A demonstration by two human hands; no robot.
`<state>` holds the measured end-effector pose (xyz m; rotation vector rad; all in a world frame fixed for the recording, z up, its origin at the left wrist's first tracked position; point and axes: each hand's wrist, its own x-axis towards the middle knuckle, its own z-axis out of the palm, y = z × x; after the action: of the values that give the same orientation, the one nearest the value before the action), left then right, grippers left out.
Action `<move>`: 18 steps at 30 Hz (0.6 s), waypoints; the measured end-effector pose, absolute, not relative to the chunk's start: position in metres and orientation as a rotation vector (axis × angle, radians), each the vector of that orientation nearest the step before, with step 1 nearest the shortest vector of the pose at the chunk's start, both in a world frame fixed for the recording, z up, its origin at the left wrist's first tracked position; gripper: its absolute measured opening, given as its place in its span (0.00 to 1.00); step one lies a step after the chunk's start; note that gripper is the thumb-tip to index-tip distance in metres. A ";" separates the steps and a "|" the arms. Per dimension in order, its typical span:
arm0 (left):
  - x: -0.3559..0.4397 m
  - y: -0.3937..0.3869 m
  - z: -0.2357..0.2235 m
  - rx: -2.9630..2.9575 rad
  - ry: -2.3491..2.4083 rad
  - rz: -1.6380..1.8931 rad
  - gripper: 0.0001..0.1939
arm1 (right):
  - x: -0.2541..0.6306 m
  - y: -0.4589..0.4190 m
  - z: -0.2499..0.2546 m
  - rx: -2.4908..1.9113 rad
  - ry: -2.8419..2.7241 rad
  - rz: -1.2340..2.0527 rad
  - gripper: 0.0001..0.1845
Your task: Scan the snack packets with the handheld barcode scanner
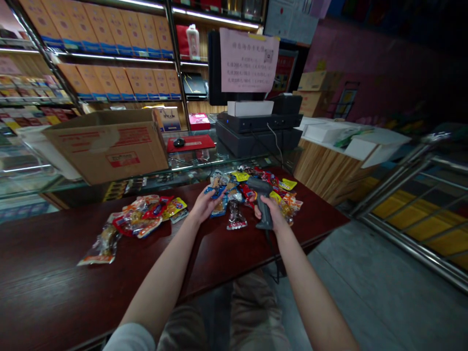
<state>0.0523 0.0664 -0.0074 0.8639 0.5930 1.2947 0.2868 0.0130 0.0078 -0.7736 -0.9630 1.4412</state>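
My right hand (275, 210) is wrapped round the grip of a dark grey barcode scanner (263, 200), its head tilted over a heap of snack packets (252, 173) and its cable hanging past the table edge. At the heap's left side, my left hand (203, 205) has its thumb and fingers on a blue snack packet (216, 189). Between the hands lies a clear packet with dark contents (236, 214). Farther left, a second group of red, yellow and clear snack packets (141, 217) rests on the brown table (157, 278).
Behind the table, a glass counter (153, 180) bears an open cardboard box (109, 146), a mouse (179, 142) on a red mat, and a monitor with a pink notice (248, 63). Shelves of orange boxes (120, 83) stand behind. A metal railing (409, 229) runs at the right.
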 end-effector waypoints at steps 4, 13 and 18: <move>0.055 0.064 -0.011 0.903 0.611 1.286 0.19 | 0.287 0.010 0.005 -0.774 -1.016 1.493 0.17; 0.058 0.068 -0.018 1.024 0.692 1.292 0.20 | 0.287 0.011 0.002 -0.759 -1.038 1.540 0.18; 0.051 0.066 -0.016 1.900 1.146 1.350 0.19 | 0.287 0.009 0.007 -0.730 -0.962 1.498 0.17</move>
<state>0.0508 0.0660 -0.0160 1.8997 1.1462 1.3501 0.2865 0.0090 0.0071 -0.7299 -0.9619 1.4984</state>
